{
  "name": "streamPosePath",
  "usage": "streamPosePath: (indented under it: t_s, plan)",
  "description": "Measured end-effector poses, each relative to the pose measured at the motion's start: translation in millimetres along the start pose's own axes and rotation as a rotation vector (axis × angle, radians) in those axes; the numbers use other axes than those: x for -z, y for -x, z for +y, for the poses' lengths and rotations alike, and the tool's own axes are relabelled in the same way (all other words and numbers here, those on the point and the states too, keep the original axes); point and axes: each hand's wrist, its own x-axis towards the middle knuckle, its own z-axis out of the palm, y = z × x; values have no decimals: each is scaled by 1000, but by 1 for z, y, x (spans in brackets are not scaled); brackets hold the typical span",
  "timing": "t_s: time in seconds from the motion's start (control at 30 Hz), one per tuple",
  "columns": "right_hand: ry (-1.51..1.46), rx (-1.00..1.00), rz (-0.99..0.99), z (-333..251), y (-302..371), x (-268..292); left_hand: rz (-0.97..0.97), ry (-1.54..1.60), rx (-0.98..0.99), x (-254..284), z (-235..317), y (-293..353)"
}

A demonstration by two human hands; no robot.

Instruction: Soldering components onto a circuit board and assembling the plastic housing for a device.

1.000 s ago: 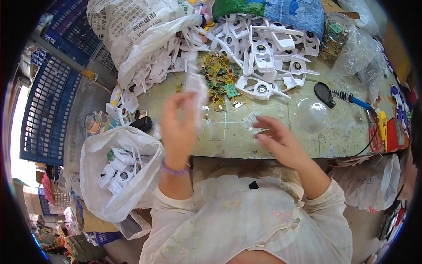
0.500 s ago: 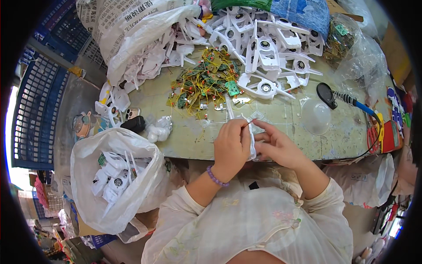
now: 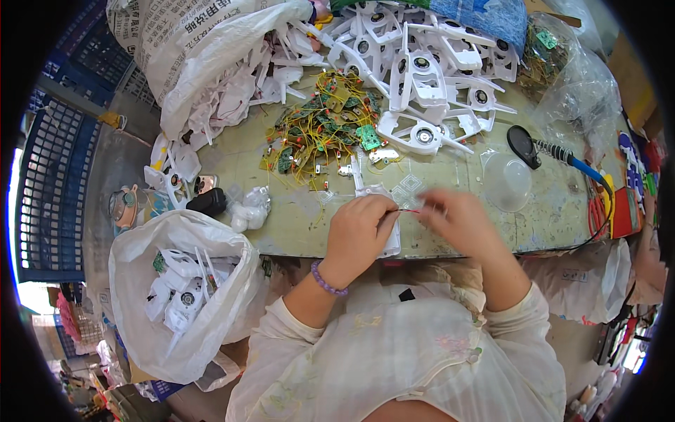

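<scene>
1. My left hand (image 3: 355, 235) is curled over a white plastic part (image 3: 394, 240), gripping it from the left; I can't tell whether my thumb and finger pinch its wires too
2. Thin wires (image 3: 408, 210), dark and red, stretch from my left fingertips toward my right hand (image 3: 460, 219), which is blurred; I can't tell if it has hold of the red end
3. The part sits at the near edge of the bench (image 3: 299, 225), its narrow arm pointing away from me, just short of a heap of circuit boards (image 3: 327, 123) with yellow wires
4. As far as I can judge, this one is partway: its wires are drawn out to the side, but I see nothing joined to their ends
5. Behind the boards, a big pile of similar white pieces (image 3: 424, 81) lies loose; a few more sit in the open white bag (image 3: 235, 306) on my left; which are finished, I can't say
6. Over to my right, a soldering iron (image 3: 585, 169) lies out of my grip, near a clear dome (image 3: 506, 184)
</scene>
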Motion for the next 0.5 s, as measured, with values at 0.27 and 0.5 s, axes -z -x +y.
streamPosePath:
  t_s: [0.27,0.5]
  plan:
    - [403,292,136,9,-97,-29,14,-35,5,-2,10,2]
    - [373,310,-19,5,-84,-7,179,-4,-17,13,-7,-7]
